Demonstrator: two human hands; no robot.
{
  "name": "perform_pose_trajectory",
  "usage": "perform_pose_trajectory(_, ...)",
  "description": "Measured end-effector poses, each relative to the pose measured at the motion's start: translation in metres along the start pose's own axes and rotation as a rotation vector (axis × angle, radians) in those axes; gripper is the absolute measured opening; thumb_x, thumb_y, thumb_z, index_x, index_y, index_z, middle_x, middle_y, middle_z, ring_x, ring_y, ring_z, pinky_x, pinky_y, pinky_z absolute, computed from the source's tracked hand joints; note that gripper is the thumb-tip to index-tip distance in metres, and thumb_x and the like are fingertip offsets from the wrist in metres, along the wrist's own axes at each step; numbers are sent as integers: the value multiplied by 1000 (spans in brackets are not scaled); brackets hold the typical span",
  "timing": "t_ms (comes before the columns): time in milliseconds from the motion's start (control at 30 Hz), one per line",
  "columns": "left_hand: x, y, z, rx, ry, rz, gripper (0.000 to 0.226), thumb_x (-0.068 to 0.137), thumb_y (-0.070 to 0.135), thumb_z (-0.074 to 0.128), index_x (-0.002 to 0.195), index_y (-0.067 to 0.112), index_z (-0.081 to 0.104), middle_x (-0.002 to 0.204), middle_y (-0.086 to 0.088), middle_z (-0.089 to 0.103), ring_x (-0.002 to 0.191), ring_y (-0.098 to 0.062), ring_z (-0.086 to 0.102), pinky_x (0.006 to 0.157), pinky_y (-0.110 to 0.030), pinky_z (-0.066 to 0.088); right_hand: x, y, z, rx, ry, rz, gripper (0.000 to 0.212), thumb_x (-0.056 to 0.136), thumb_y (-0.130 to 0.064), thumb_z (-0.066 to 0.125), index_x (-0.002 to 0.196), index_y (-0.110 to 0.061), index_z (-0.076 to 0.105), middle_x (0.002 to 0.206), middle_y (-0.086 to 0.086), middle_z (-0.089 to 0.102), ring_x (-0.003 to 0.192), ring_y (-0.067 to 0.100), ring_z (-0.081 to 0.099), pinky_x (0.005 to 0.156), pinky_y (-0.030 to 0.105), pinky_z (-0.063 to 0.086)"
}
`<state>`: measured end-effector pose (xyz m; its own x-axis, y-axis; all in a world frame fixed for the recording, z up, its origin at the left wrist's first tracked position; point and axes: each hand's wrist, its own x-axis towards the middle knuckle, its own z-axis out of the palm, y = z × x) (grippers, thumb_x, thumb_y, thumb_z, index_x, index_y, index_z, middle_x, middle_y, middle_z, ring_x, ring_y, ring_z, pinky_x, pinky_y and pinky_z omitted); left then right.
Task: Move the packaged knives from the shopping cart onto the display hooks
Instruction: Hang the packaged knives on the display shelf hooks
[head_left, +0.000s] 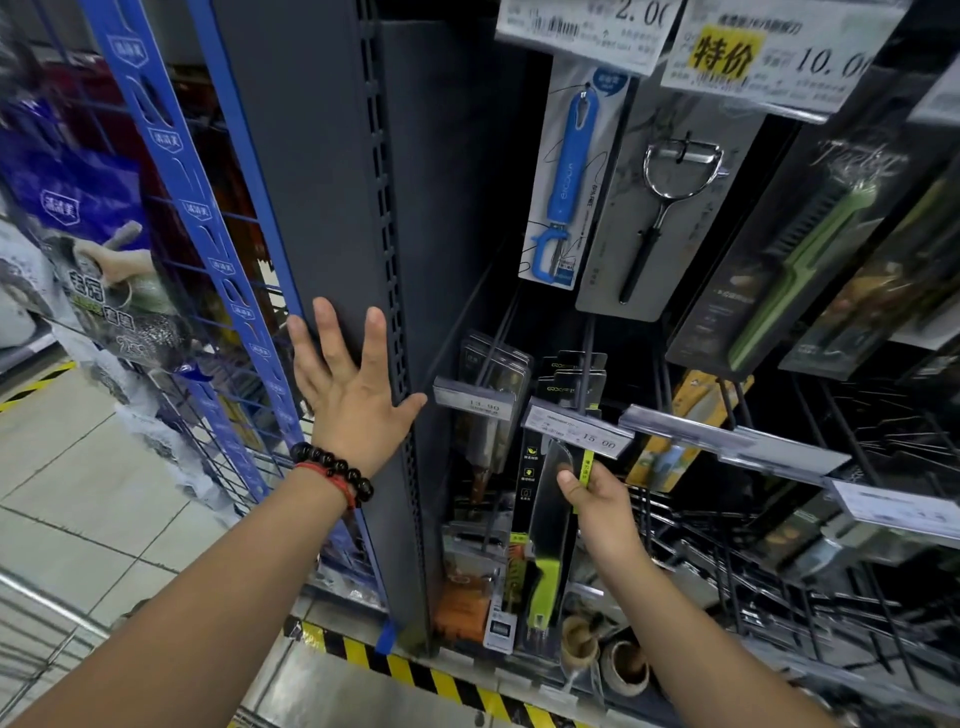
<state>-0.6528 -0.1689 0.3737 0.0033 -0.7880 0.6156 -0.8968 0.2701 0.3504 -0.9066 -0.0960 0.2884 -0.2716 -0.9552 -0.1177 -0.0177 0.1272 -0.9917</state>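
- The right hand (597, 501) is pinching a packaged knife (545, 525) by the upper right edge of its card, thumb on the front face, the grip narrow and closed on the pack.
- The pack is hanging upright, its long axis running top to bottom, the green handle low and the blade pointing up toward the hand.
- The relation that matters: the top of the card is sitting just under the price tag marked 15.00 (576, 428), and the display hook (587, 353) behind that tag is running back to matching packs (571, 379) already hung there. Whether the card's hole is on the hook yet is hidden by the tag, so I cannot tell.
- My judgement: the pack needs guiding along the hook, away from the hand and toward the back panel; the tag holder at the tip is the thing most likely to catch it.
- The left hand (353, 384) is lying flat and wide open against the grey shelf upright (332, 208), holding nothing and apparently bracing; the right hand is clearly the nearer one to the hook.
- Just to the left another hook with a 13.90 tag (475, 400) is carrying different packs, close enough to brush.
- Above, a blue peeler (566, 176) and a steel peeler (670, 208) are hanging well clear.
- The wire rim of the shopping cart (52, 618) is showing at the lower left, its contents out of view.
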Motion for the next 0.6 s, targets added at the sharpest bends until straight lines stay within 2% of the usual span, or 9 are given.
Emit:
perform_pose_trajectory(200, -1, 0, 0, -7, 27, 24, 140, 64, 31, 87, 141, 47, -29, 151, -9, -12, 139, -46, -9, 104, -72, 11, -5, 0, -6, 36, 50, -39, 12, 96, -7, 57, 104, -6, 66, 95, -1, 71, 86, 2, 66, 76, 15, 48)
perform_pose_trajectory(300, 0, 1, -2, 0, 38, 30, 142, 63, 31, 88, 140, 47, -30, 151, -7, -11, 139, -41, -9, 104, -72, 11, -7, -2, -6, 43, 54, -56, 13, 96, -8, 57, 104, -8, 67, 97, 1, 72, 89, 7, 67, 79, 18, 50)
perform_pose_trajectory(433, -1, 1, -2, 5, 40, 33, 143, 62, 31, 89, 141, 46, -29, 151, -7, -10, 139, -46, -8, 105, -71, 11, -6, -5, -4, 34, 61, -84, 12, 95, -11, 59, 102, -14, 69, 98, -1, 73, 93, 11, 67, 85, 26, 50)
perform_pose_trajectory(600, -1, 1, -2, 7, 40, 54, 143, 62, 31, 89, 141, 45, -30, 150, 0, -20, 139, -42, -9, 105, -71, 10, -7, -5, -1, 30, 55, -102, 14, 96, -12, 58, 101, -20, 68, 98, -3, 73, 95, 9, 67, 84, 22, 51)
